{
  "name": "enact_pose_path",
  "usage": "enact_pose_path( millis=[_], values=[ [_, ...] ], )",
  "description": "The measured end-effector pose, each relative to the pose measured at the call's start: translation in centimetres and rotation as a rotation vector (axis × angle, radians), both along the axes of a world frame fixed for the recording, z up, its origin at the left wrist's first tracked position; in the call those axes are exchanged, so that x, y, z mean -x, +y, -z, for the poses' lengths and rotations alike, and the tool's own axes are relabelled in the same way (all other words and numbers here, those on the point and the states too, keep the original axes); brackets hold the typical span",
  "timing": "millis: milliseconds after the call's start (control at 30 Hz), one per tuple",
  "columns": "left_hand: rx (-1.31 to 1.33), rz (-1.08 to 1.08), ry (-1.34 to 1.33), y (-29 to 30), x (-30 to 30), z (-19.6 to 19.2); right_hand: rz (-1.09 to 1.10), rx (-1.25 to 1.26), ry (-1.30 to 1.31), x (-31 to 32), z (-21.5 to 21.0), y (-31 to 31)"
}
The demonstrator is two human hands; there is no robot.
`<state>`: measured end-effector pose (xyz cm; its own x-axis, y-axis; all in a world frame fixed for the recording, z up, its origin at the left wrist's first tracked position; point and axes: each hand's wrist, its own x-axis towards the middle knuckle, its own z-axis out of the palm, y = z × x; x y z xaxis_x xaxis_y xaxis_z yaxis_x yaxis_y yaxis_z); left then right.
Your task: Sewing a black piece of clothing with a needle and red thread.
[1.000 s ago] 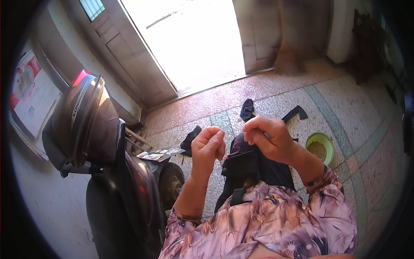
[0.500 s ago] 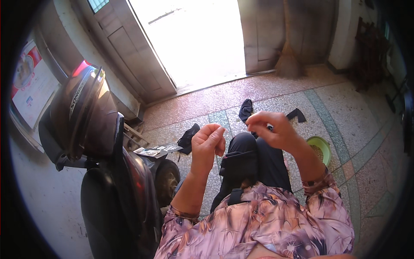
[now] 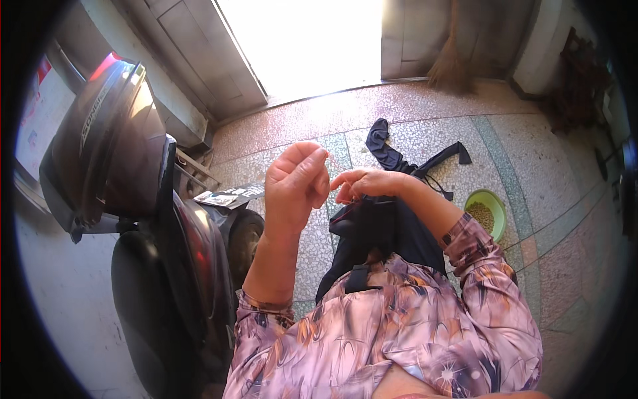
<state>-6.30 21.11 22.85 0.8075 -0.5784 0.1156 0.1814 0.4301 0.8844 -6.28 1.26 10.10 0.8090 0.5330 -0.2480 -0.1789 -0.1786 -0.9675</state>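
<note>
My left hand is raised in front of me, closed with its thumb pressed on the bent forefinger. A thin reddish thread shows faintly at its fingertips. Just to the right, my right hand reaches across with bent fingers, its tips close to the left hand. What its fingers hold, if anything, is too small to make out. Below the hands, a black cloth lies over my lap on dark trousers.
Dark garments lie on the speckled floor ahead. A green bowl of small tan pieces stands at right. On the left is a scooter with a dark top box. A broom leans by the bright doorway.
My right hand has come left and lower, turning its fingers toward my left hand. The left hand has risen and moved slightly left. The view has tilted down, showing more of the floor garments.
</note>
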Motion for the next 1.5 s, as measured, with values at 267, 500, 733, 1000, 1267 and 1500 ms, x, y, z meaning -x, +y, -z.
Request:
enact_pose_path(
  millis=[267, 500, 733, 1000, 1267, 1500],
  values=[
    [0.045, -0.018, -0.007, 1.4, -0.6, -0.1, -0.161, -0.165, 0.006, 0.5, -0.3, -1.5],
    [0.085, 0.038, -0.031, 1.6, -0.8, 0.2, -0.016, -0.174, 0.012, 1.4, -2.1, -1.1],
    [-0.002, 0.181, -0.045, 0.4, 2.2, -1.0, -0.177, 0.292, -0.198, -0.7, 1.2, -1.2],
    [0.008, 0.235, -0.126, 0.6, 2.9, -1.2, -0.053, 0.094, 0.045, 0.3, -1.5, -0.2],
    [0.056, 0.210, -0.053, 1.5, 2.4, -0.5, 0.086, -0.230, 0.271, 1.1, -5.7, -0.7],
    [0.097, 0.122, 0.055, 2.9, 1.9, 0.9, 0.442, -0.864, -0.028, 1.8, -8.5, -5.4]
  ],
)
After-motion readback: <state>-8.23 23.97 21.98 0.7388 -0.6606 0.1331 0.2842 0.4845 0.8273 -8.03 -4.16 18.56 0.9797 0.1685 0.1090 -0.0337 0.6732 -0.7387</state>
